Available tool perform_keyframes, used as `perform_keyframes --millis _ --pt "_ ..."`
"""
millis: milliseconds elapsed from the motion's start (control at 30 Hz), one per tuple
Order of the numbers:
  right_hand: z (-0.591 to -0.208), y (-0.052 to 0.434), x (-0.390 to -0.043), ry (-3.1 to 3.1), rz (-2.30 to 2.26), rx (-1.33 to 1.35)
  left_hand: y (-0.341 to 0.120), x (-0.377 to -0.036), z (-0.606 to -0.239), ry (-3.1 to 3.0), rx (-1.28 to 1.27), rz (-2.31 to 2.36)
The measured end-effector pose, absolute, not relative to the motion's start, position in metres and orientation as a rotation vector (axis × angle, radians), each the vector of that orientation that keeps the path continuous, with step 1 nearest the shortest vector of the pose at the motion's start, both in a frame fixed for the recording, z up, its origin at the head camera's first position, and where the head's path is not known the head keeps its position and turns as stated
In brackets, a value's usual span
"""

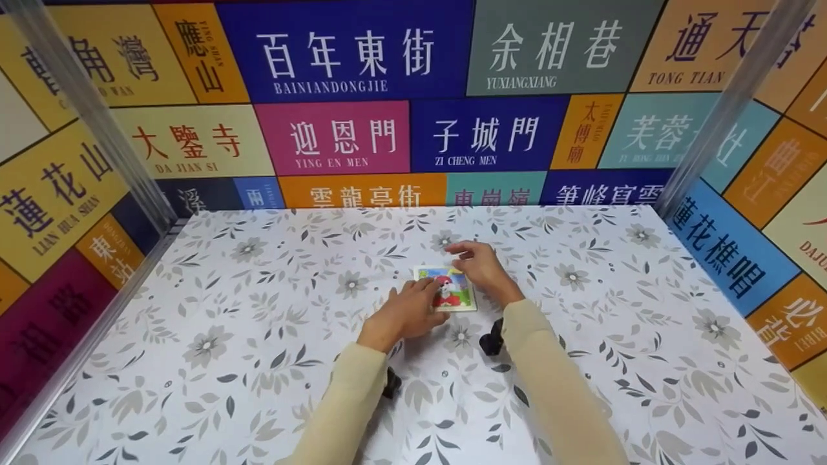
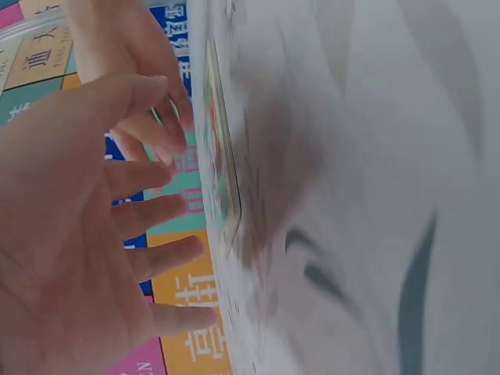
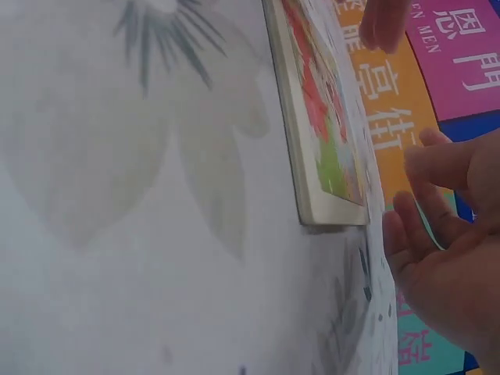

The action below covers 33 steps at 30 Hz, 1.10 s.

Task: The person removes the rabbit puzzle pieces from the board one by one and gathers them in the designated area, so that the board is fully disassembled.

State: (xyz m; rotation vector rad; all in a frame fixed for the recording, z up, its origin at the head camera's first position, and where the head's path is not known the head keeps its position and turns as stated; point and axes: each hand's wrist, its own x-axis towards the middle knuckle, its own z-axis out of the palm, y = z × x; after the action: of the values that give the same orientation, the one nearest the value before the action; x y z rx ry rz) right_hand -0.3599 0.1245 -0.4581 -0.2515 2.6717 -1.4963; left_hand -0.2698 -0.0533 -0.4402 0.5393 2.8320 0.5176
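Observation:
A small square picture board (image 1: pixel 457 294) lies flat on the tablecloth, with a pale rim and a bright cartoon figure in red and white. Seen edge-on in the right wrist view, the board (image 3: pixel 316 148) shows a thick cream border around the picture. My left hand (image 1: pixel 410 309) hovers over its left side, fingers spread, hiding part of it. In the left wrist view there is a gap between that palm and the board (image 2: pixel 219 148). Beyond the board's upper right corner is my right hand (image 1: pixel 481 266), its fingers loosely bent and nothing visible between them.
A white tablecloth (image 1: pixel 258 284) with grey flowers and leaves covers the table. Behind it stands a wall of coloured signs (image 1: pixel 342 51). Clear upright posts (image 1: pixel 717 110) rise at the table's far corners. A black wrist-camera mount (image 1: pixel 492 338) sits under the right sleeve.

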Motion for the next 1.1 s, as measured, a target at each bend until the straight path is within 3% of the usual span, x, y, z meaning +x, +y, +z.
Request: perform_keyframes --millis 1100 --pt "-0.465 0.119 -0.363 2.633 -1.158 -0.642 -0.035 -0.269 -0.452 2.735 0.477 0.433"
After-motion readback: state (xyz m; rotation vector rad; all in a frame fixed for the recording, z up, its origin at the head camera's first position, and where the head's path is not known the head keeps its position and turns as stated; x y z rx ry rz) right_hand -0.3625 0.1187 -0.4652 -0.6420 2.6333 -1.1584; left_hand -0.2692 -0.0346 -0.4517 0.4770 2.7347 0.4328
